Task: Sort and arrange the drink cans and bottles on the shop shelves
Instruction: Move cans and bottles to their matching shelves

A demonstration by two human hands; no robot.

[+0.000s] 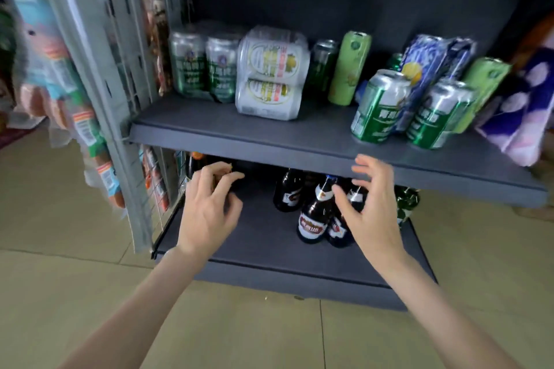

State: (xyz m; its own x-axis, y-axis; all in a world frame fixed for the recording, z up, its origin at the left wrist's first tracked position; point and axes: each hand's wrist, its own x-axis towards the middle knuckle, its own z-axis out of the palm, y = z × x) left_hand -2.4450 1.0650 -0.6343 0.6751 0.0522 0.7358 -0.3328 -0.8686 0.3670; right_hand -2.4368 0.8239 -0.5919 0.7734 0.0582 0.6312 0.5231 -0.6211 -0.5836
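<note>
On the lower shelf (269, 246) several dark beer bottles (311, 219) with red and white labels stand in a cluster at the middle right. My right hand (371, 213) hovers just in front of them with fingers spread, holding nothing. Further left, under the upper shelf's edge, my left hand (209, 210) curls its fingers round a brown bottle (222, 176), which is mostly hidden. The upper shelf (299, 138) carries green beer cans (377, 105), a wrapped white can pack (271, 75), a slim light-green can (349, 67) and a blue pack (425, 69).
A grey wire-grid side panel (120, 99) with hanging snack packets bounds the shelves on the left. One more dark bottle (195, 163) stands at the lower shelf's back left, and a green bottle (406, 201) at its right. A purple and white packet (521, 111) lies at the upper right. The floor is beige tile.
</note>
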